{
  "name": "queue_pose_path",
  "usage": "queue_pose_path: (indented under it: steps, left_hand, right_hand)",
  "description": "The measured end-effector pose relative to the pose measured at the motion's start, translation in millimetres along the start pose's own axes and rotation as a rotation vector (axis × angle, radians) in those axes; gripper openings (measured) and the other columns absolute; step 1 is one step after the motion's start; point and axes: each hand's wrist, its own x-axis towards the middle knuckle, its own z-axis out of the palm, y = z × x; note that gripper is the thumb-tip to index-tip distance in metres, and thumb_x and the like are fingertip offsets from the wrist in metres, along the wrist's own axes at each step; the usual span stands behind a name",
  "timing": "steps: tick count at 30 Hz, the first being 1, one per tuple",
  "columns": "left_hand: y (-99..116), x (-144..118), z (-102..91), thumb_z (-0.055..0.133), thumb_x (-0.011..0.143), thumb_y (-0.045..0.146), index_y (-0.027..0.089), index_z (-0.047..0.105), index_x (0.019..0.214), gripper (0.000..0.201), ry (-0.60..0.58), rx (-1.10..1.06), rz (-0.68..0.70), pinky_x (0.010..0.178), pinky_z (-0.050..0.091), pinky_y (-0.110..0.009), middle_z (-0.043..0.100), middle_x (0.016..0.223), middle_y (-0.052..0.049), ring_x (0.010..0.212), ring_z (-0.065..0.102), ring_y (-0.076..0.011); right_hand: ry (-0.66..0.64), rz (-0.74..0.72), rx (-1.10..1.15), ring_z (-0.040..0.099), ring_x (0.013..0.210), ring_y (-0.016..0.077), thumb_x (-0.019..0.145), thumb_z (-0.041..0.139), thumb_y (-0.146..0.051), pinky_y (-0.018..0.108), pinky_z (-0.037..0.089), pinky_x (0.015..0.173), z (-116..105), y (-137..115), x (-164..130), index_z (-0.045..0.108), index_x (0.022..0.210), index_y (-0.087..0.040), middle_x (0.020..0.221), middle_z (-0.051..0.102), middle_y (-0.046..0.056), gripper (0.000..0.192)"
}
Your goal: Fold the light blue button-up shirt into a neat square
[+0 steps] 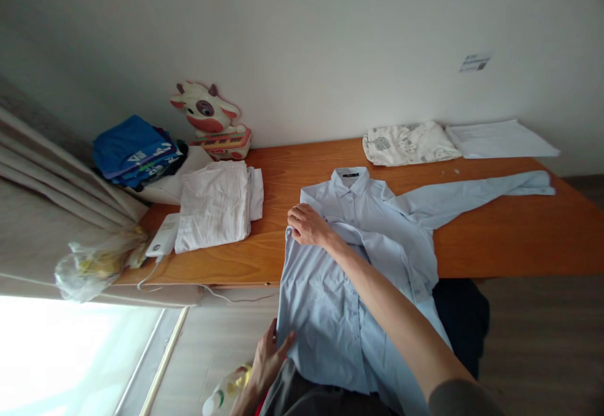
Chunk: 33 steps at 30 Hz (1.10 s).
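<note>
Shirt (pixel 377 240) lies face-up across bench (pixel 519 240) edge, mid-fold. My right hand (pixel 306 224) presses flat on the shoulder; my left hand (pixel 268 356) pinches the hem. Next: fold the side inward, I judge.

head: worn on head | faces forward-down over table (pixel 519 240) | near | single view

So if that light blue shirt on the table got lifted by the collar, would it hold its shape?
Probably not. The light blue shirt looks thin and floppy: its hem already droops over the table edge, and one sleeve lies limp. It likely weighs little and may slide on the smooth wood. The right hand presses it flat; the left hand grips the hem.
</note>
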Motion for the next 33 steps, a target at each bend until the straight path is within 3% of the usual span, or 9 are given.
queue_pose_path:
  steps: [3, 5, 9, 15, 19, 23, 27, 30, 33]
  left_hand:
    - [37, 19, -7.1, 0.065, 0.091, 0.074, 0.022, 0.071, 0.096, 0.053, 0.125, -0.007, 0.117, 0.081, 0.059, -0.034, 0.076, 0.09, -0.007, 0.09, 0.072, -0.0269]
    - [64, 35, -11.3, 0.06, 0.096, 0.072, 0.023, 0.065, 0.083, 0.051, 0.21, -0.025, 0.157, 0.073, 0.054, -0.029, 0.068, 0.078, -0.003, 0.079, 0.065, -0.0218]
    - [102, 53, -18.7, 0.055, 0.1, 0.068, 0.023, 0.052, 0.071, 0.054, 0.224, 0.011, 0.194, 0.061, 0.04, -0.026, 0.05, 0.065, 0.003, 0.064, 0.049, -0.0159]
    - [105, 55, -36.3, 0.064, 0.095, 0.047, 0.023, 0.044, 0.068, 0.04, 0.331, 0.47, 0.307, 0.06, 0.028, -0.026, 0.042, 0.059, 0.007, 0.057, 0.041, -0.0125]
    - [109, 63, -52.0, 0.06, 0.094, 0.039, 0.024, 0.035, 0.067, 0.04, 0.37, 0.499, 0.358, 0.06, 0.028, -0.026, 0.035, 0.058, 0.007, 0.056, 0.037, -0.0123]
    - [149, 76, -53.4, 0.062, 0.097, 0.046, 0.024, 0.05, 0.073, 0.035, 0.394, 0.483, 0.401, 0.063, 0.034, -0.026, 0.052, 0.064, 0.005, 0.061, 0.047, -0.0146]
    - [189, 110, -43.2, 0.067, 0.097, 0.051, 0.028, 0.07, 0.099, 0.023, 0.321, 0.615, 0.432, 0.071, 0.041, -0.029, 0.075, 0.093, -0.002, 0.088, 0.066, -0.0235]
    - [195, 136, -39.1, 0.064, 0.099, 0.049, 0.027, 0.073, 0.097, 0.023, 0.292, 0.662, 0.452, 0.075, 0.043, -0.031, 0.076, 0.095, -0.004, 0.092, 0.066, -0.0249]
    - [185, 147, -39.4, 0.058, 0.104, 0.047, 0.025, 0.072, 0.096, 0.027, 0.285, 0.664, 0.447, 0.074, 0.043, -0.031, 0.077, 0.096, -0.005, 0.091, 0.067, -0.0244]
  right_hand:
    - [0.047, 0.025, 0.038, 0.056, 0.112, 0.0288, 0.099, 0.069, -0.028, 0.046, 0.044, 0.11, -1, -1, -2, 0.066, 0.097, -0.022, 0.115, 0.068, 0.012, 0.007]
    - [0.052, 0.036, 0.077, 0.057, 0.108, 0.0276, 0.1, 0.067, -0.029, 0.044, 0.045, 0.106, -2, -1, -3, 0.066, 0.096, -0.022, 0.112, 0.068, 0.01, 0.008]
    - [0.024, 0.045, 0.091, 0.057, 0.105, 0.0274, 0.096, 0.065, -0.018, 0.042, 0.045, 0.101, -4, -1, -5, 0.065, 0.1, -0.021, 0.107, 0.068, 0.009, 0.005]
    - [-0.006, 0.113, -0.037, 0.055, 0.105, 0.029, 0.098, 0.063, -0.01, 0.042, 0.043, 0.094, -2, 2, -7, 0.066, 0.102, -0.02, 0.107, 0.068, 0.011, 0.011]
    - [-0.023, 0.107, -0.033, 0.055, 0.102, 0.0282, 0.1, 0.065, -0.01, 0.041, 0.043, 0.092, 1, 4, -7, 0.066, 0.099, -0.02, 0.105, 0.068, 0.01, 0.01]
    - [-0.008, 0.102, -0.04, 0.055, 0.103, 0.0282, 0.1, 0.065, -0.01, 0.041, 0.042, 0.092, 2, 5, -8, 0.066, 0.097, -0.02, 0.102, 0.068, 0.009, 0.01]
    - [0.016, 0.109, -0.041, 0.054, 0.102, 0.028, 0.1, 0.065, -0.011, 0.041, 0.041, 0.091, 2, 6, -9, 0.067, 0.095, -0.02, 0.1, 0.068, 0.009, 0.011]
    - [0.024, 0.11, -0.039, 0.054, 0.101, 0.028, 0.1, 0.064, -0.011, 0.041, 0.041, 0.091, 1, 6, -10, 0.067, 0.094, -0.02, 0.1, 0.069, 0.008, 0.012]
    - [0.022, 0.103, -0.039, 0.054, 0.101, 0.0282, 0.1, 0.064, -0.011, 0.041, 0.042, 0.089, 0, 6, -10, 0.067, 0.094, -0.021, 0.1, 0.069, 0.008, 0.012]
